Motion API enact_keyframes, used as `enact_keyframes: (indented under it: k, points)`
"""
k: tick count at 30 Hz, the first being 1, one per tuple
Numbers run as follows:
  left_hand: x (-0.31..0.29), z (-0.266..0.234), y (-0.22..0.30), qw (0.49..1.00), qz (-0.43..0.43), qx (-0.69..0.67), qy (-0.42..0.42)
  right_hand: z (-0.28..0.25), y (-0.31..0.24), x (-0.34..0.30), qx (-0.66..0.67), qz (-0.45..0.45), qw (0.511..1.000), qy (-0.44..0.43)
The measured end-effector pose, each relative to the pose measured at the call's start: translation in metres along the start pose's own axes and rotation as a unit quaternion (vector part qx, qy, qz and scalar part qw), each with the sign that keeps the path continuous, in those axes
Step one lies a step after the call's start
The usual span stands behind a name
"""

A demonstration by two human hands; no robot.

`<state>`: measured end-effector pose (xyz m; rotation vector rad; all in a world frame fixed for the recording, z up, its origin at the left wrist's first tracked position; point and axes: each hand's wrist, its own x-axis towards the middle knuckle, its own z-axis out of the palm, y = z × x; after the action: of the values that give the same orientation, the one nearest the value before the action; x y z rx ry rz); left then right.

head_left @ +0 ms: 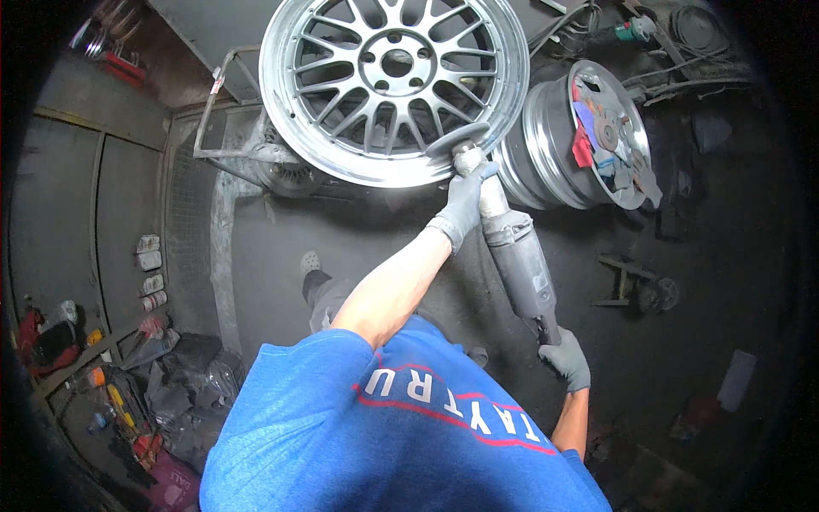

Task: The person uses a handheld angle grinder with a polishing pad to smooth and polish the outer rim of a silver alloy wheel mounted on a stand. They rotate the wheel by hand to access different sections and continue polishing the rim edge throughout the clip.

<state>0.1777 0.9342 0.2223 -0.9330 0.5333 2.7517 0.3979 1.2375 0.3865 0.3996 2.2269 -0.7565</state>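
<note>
With both gloved hands I hold a long grey angle grinder (522,264). My left hand (466,205) is closed around its front end, just behind the disc. At the tail, my right hand (566,360) wraps round the rear handle. The grinder's round disc (458,139) lies at the lower right lip of a silver multi-spoke car wheel (394,171); whether it touches the metal, I cannot tell. The wheel faces up towards me, with its bright polished lip and grey spokes in full view except where the disc covers them.
A second wheel rim (546,128) lies on its side to the right, holding sanding discs and red and purple scraps. A metal frame (205,128) stands at left. Cables (695,34) and a green power tool (633,30) sit far right. Plastic bags (192,375) pile up lower left.
</note>
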Motion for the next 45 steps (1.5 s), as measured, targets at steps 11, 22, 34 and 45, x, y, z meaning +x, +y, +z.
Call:
enact_keyframes:
  k: [11,22,34,45]
  points:
    - [-0.048,-0.099,0.063,0.989,-0.02,0.146,-0.033,0.186,-0.024,-0.048,0.199,0.045,0.978,-0.055]
    - [-0.073,-0.156,0.149,0.945,0.042,0.323,0.021,0.327,-0.093,-0.065,0.269,0.045,0.958,-0.085]
    - [-0.042,-0.093,0.035,0.995,0.017,0.098,-0.003,0.145,0.001,-0.028,0.208,0.034,0.973,-0.089]
    - [-0.016,-0.017,-0.006,0.999,-0.002,0.011,-0.037,0.013,0.019,0.006,0.003,0.002,1.0,-0.004]
